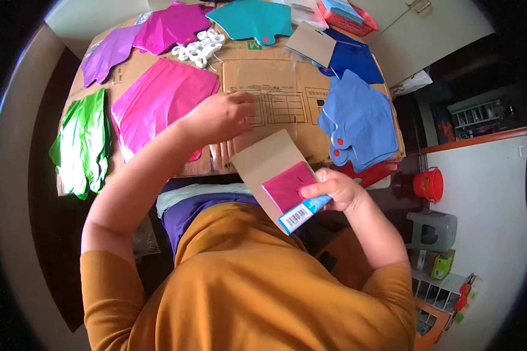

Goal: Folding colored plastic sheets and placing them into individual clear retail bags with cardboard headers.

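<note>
1. Currently, the right hand [336,191], at 3 o'clock from centre, grasps a card [262,157], a pink packet [284,184] and a blue label [301,215] together, its thumb on the packet.
2. The card lies near centre, tilted; the packet is against its face, the label towards 5 o'clock.
3. The left hand [223,117], at 11 o'clock, has curled fingers near a pink sheet [158,96]. Nothing shows in them; whether they pinch anything, I cannot tell.
4. White coils [200,50] at 11 o'clock; blue sheets [360,120] at 2 o'clock.
5. Risk: the packet appears secured mainly by the thumb; a slackened thumb could let it slide off.
6. Risk: the left forearm [146,167] crosses the pink sheet in view; a low sweep might drag it.
</note>
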The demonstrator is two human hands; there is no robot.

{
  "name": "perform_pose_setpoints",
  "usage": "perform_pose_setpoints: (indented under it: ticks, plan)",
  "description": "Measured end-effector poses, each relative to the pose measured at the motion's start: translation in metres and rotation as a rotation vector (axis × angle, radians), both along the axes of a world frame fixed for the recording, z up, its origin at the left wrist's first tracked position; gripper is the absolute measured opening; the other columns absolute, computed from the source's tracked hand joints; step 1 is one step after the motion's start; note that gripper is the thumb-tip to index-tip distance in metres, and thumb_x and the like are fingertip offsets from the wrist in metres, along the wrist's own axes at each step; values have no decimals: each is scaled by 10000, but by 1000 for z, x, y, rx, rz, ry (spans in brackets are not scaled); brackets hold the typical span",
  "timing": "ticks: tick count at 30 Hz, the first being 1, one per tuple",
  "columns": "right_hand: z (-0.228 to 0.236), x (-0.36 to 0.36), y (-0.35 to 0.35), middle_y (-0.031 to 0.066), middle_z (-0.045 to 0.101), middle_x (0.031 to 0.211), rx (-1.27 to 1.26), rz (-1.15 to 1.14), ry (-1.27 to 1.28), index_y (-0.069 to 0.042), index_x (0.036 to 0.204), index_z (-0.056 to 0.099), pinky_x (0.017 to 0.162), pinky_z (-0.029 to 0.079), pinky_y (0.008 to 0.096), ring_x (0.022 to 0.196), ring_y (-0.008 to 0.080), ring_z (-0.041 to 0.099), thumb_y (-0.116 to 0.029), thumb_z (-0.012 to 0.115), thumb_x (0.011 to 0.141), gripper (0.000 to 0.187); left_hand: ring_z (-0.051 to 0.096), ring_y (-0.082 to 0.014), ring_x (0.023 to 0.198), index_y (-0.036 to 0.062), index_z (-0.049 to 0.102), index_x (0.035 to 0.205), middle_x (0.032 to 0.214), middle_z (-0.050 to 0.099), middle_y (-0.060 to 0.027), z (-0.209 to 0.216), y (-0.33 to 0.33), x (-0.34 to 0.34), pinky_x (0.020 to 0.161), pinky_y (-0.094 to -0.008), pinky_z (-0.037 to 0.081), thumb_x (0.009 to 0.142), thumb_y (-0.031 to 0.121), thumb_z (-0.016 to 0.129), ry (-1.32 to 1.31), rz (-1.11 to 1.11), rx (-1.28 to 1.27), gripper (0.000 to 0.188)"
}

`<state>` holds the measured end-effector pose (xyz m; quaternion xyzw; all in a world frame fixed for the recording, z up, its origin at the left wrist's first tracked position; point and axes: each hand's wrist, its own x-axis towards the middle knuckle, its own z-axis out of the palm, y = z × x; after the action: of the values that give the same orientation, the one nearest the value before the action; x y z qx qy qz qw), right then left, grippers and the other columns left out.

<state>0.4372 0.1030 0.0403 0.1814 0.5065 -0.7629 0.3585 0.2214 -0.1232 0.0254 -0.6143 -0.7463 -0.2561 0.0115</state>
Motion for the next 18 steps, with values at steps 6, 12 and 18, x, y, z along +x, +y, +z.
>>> perform_pose_setpoints:
  ticks: [6,12,18]
  plan:
    - [-4,-15,6,4,617,664,-35,46,-83,-44,848,661,375,382,161,449,47,513,-201,711,819,168,607,-285,710,44,542,716,771,544,-110,-5,14,-16,649,-406,522,723,82,607,303,-149,-173,76]
    - [0,-19,4,5,622,690,-36,92,-98,-32,866,649,384,391,163,471,48,525,-179,711,820,167,615,-236,639,52,520,694,734,535,-65,4,4,-6,559,-359,516,700,98,594,455,-212,-65,88]
    - [-3,-15,1,-2,629,719,-28,-30,-104,-40,894,652,397,387,170,525,43,542,-168,698,830,151,574,-296,1077,32,608,715,1066,622,-109,8,-1,3,985,-491,411,761,92,645,228,-224,-1,83]
